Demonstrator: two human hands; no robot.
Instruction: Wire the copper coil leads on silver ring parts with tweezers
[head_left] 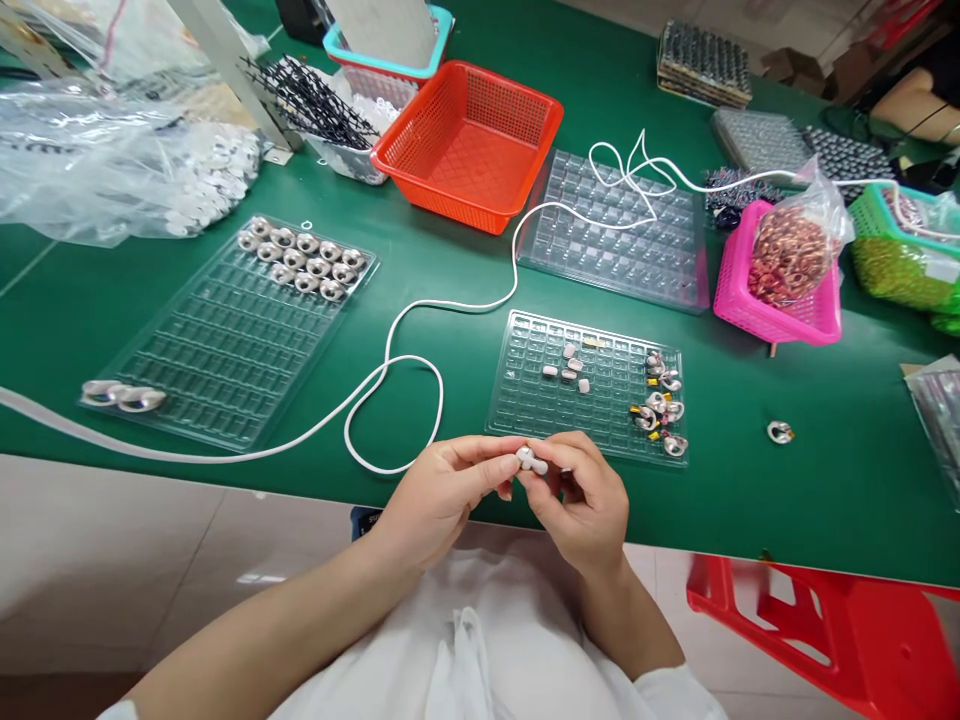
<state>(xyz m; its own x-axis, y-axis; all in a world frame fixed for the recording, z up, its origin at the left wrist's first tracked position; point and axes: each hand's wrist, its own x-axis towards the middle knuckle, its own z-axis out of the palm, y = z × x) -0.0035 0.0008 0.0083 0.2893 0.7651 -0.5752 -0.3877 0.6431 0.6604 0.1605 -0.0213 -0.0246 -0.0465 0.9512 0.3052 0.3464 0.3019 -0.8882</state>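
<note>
A small white-and-silver earbud piece point(531, 460) is pinched between both hands at the table's front edge. My left hand point(439, 490) closes thumb and forefinger on its left side. My right hand point(589, 495) has its fingers curled round the right side; part of the piece is hidden. Just beyond the hands lies a clear plastic tray point(525, 390) with several pale little blocks point(574, 366) and, at its right end, silver earbud parts point(658, 408) with yellow and black bits. One similar silver part point(780, 432) lies alone on the green table.
Another clear tray point(217, 340) at left bears several silver shells point(307, 256). A white cable point(420, 303) loops across the table. Behind stand a red basket point(386, 155) and stacked trays point(615, 250); right, a pink basket point(787, 325). Another person's arm point(915, 105) shows far right.
</note>
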